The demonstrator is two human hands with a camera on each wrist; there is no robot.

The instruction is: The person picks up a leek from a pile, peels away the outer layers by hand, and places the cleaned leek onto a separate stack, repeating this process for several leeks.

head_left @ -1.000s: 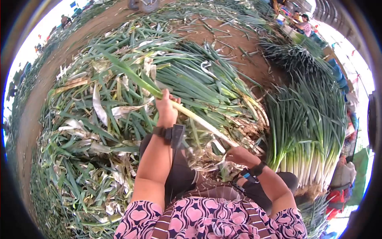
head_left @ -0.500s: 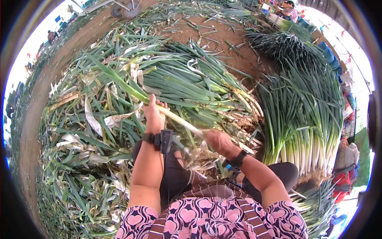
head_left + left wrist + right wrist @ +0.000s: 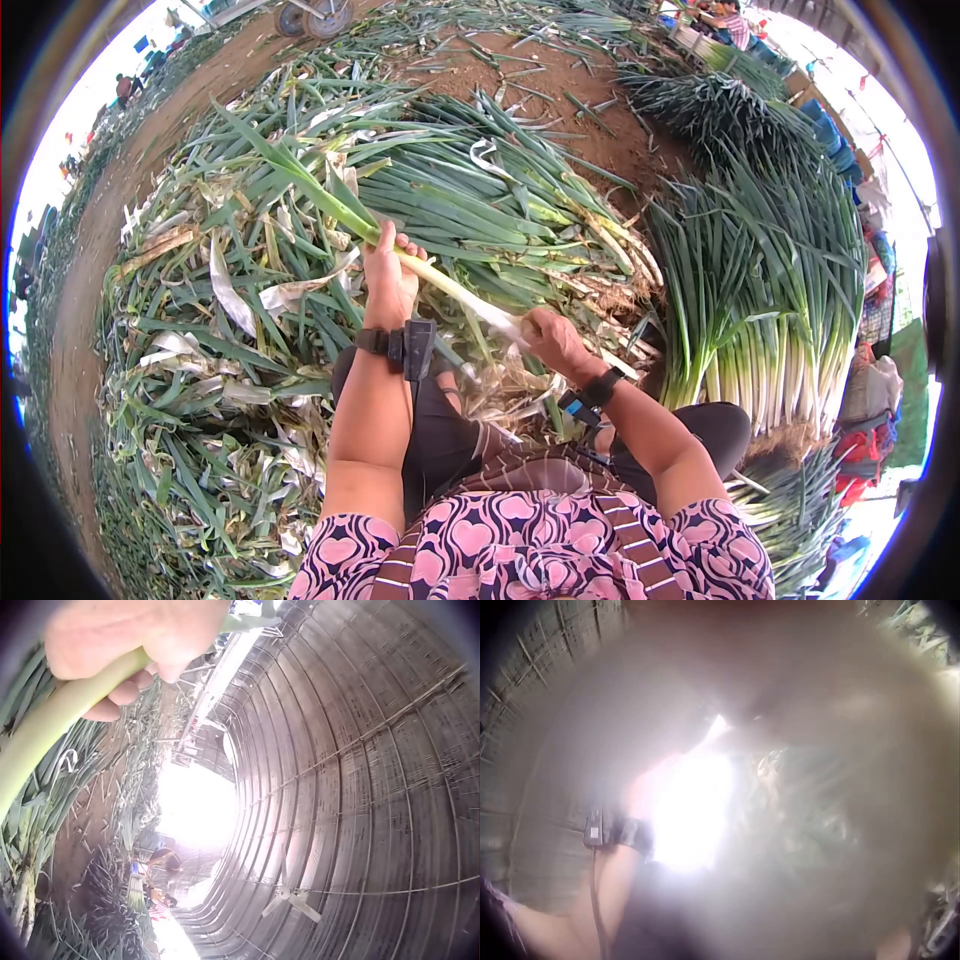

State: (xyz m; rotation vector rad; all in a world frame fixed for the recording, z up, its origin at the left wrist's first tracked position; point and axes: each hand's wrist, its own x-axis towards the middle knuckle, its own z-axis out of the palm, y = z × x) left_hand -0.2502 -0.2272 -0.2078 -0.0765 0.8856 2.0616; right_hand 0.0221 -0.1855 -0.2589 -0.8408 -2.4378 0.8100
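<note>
A long green onion (image 3: 456, 288) lies slantwise in front of the person, its green leaves toward the upper left and its white shank toward the lower right. Around the stalk, where green turns to white, the left hand (image 3: 388, 278) is curled; the left wrist view shows its thumb and fingers wrapped on the pale stem (image 3: 71, 705). The right hand (image 3: 553, 342) has curled fingers at the lower part of the white shank, which looks blurred there. Most of the right wrist view is hazy, and the root end is hidden.
Untrimmed green onions (image 3: 470, 200) lie just ahead, roots to the right. A cleaned bundle (image 3: 770, 320) stands at the right. Leaf scraps (image 3: 190, 390) heap up on the left. Bare soil (image 3: 600, 130) and a wheeled cart (image 3: 315, 18) are farther off.
The right hand has moved from the root end up along the shank toward the left hand. The left hand keeps its grip on the stalk; the head view has shifted slightly.
</note>
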